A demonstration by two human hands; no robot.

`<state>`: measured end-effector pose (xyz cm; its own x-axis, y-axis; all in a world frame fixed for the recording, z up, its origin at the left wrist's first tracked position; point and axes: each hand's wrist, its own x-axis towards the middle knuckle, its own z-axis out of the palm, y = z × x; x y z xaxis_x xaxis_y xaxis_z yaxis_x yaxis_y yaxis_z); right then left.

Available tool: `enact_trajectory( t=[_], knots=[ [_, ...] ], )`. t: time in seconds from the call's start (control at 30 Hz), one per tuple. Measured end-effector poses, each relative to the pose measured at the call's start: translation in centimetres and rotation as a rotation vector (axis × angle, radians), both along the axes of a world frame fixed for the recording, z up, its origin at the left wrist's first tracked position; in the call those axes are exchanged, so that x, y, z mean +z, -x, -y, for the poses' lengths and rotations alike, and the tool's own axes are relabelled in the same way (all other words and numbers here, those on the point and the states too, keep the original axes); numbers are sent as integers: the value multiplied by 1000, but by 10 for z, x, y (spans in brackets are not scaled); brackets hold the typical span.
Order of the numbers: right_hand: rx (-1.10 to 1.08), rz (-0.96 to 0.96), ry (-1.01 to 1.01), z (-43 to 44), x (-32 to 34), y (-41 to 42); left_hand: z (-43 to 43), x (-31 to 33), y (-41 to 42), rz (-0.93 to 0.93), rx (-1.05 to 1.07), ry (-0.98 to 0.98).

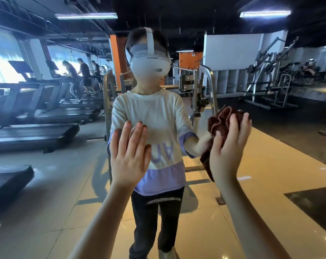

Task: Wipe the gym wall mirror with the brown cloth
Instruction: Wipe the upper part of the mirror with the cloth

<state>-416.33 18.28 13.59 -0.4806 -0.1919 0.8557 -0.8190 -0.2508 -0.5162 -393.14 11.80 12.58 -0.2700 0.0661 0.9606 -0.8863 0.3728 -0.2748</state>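
The gym wall mirror (274,150) fills the whole view, and I stand close in front of it. My left hand (128,156) lies flat on the glass at centre, fingers straight and spread. To its right, my right hand (228,148) presses the bunched brown cloth (219,120) against the mirror with its fingers extended upward. The cloth ruffles out above and left of the hand, and a tail of it hangs below the palm. My reflection, wearing a white headset and a cream and purple shirt, stands behind both hands.
Everything else is reflection: a row of treadmills (37,116) with people walking at the left, a metal weight machine (201,86) behind me, more machines (270,85) at the right, and a tan tiled floor (261,184).
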Motion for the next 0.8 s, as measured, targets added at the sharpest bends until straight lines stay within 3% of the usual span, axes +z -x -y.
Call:
enact_trajectory(
  t=[0.07,0.17,0.23,0.4,0.47,0.57,0.63,0.8],
  knots=[
    [2,-74,-64,-2,-17,-16,-1,0,0,-3,5,3],
    [39,-469,-174,-7,-37,-26,0,0,0,-8,8,18],
    [21,-536,-171,-9,-25,-8,1,-1,2,-10,10,26],
    [-23,17,-140,-10,-3,8,0,0,2,-31,-29,7],
    [-48,-46,-182,-10,-16,-7,-6,1,13,-43,-119,-27],
    [-6,-300,-240,-12,-33,-6,-16,6,45,57,-275,-51],
    [-23,-346,-228,-15,-25,15,-16,9,64,54,-264,-69],
    [-53,189,-77,-11,-10,43,-9,5,74,27,-151,-24]
  ],
)
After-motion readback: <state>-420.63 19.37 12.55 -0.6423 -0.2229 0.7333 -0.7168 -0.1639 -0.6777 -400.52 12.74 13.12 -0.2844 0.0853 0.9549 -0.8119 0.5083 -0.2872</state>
